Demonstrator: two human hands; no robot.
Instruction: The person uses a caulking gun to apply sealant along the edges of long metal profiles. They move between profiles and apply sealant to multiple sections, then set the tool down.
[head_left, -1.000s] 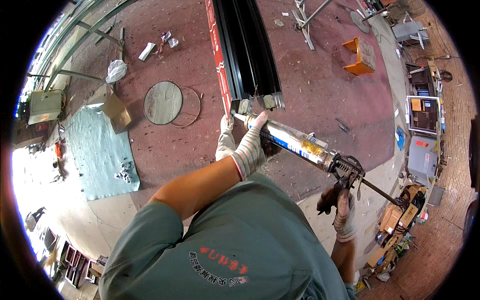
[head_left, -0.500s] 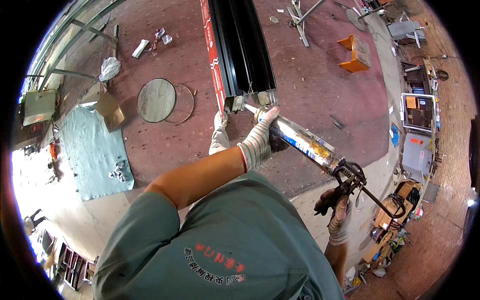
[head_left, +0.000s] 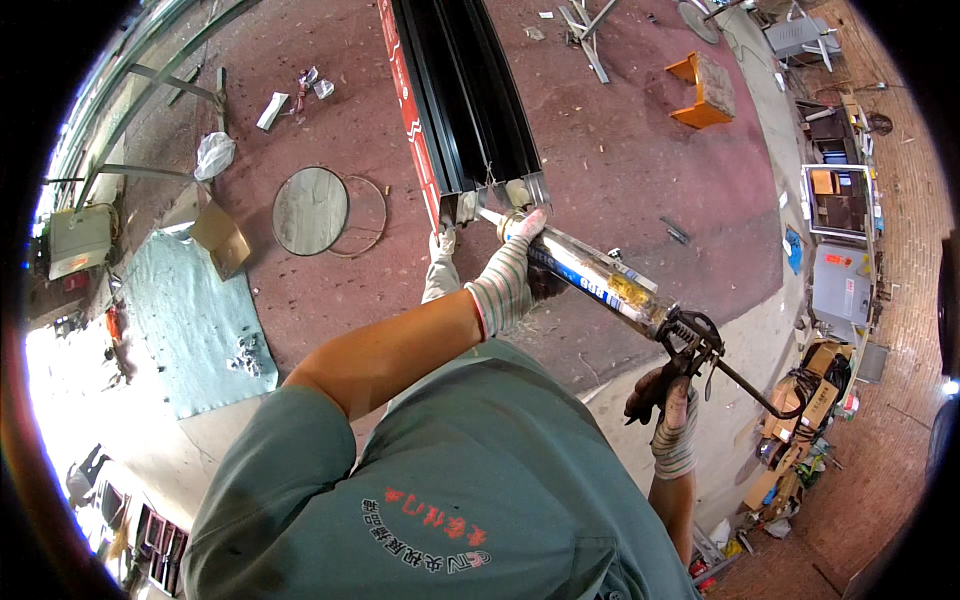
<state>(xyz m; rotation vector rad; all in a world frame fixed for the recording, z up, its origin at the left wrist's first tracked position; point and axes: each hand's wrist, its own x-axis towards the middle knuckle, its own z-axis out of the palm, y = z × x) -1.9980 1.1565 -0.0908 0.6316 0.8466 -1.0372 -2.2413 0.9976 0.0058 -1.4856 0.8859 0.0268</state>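
A caulking gun point(head_left: 690, 340) with a silvery blue sealant tube point(head_left: 600, 280) in it lies slantwise across my front. My left hand point(head_left: 505, 283), in a striped knit glove, wraps round the front of the tube near its nozzle. Farther down to the right, my gloved right hand point(head_left: 668, 402), its palm side dark, grips the handle and trigger. The white nozzle point(head_left: 490, 215) points at the near end of a long black metal profile point(head_left: 470, 90), where pale blocks sit in the open channels. Red patterned film point(head_left: 410, 110) covers the profile's left side.
An orange stool point(head_left: 705, 90) stands at the far right. On the left are a round-topped stool point(head_left: 312, 211), an open cardboard box point(head_left: 220, 238) and a green sheet point(head_left: 200, 310). Cluttered boxes point(head_left: 800, 430) and a grey cabinet point(head_left: 838, 297) line the right side.
The view has shifted slightly, so the profile and floor items appear a little to the left. Both hands keep their hold on the caulking gun, its nozzle still at the profile's end.
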